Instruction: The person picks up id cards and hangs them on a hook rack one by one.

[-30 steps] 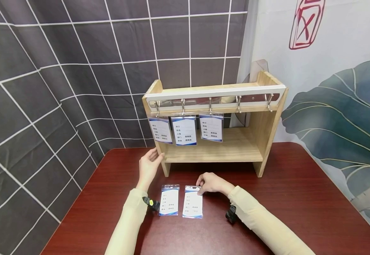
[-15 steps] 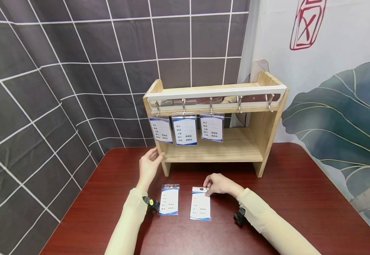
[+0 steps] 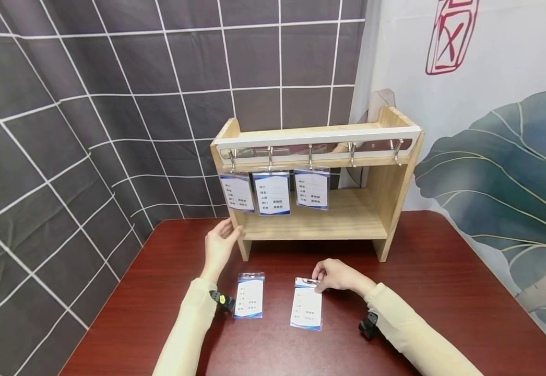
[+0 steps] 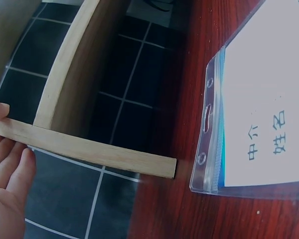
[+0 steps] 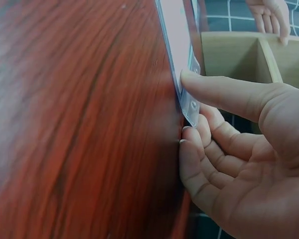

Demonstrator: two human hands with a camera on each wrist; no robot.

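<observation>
My right hand (image 3: pixel 341 275) pinches the top right corner of a badge holder (image 3: pixel 306 305), low over the table. In the right wrist view the thumb (image 5: pixel 224 92) lies on the clear plastic edge and the curled fingers sit beneath it. My left hand (image 3: pixel 218 248) grips the left side panel of a wooden shelf (image 3: pixel 310 224), thumb on one face and fingers on the other, as the left wrist view shows. A second badge holder (image 3: pixel 249 296) lies flat on the table, near the left wrist.
Several metal hooks line the white rail (image 3: pixel 317 137) along the shelf's front. Three badge holders, among them the middle one (image 3: pixel 272 193), hang from the left and middle hooks. The reddish-brown table (image 3: pixel 442 282) meets a dark grid-patterned cloth (image 3: pixel 137 130) at the left.
My right hand has drawn the pinched badge holder to the right and slightly nearer, away from the other one on the table. My left hand stays in place on the shelf.
</observation>
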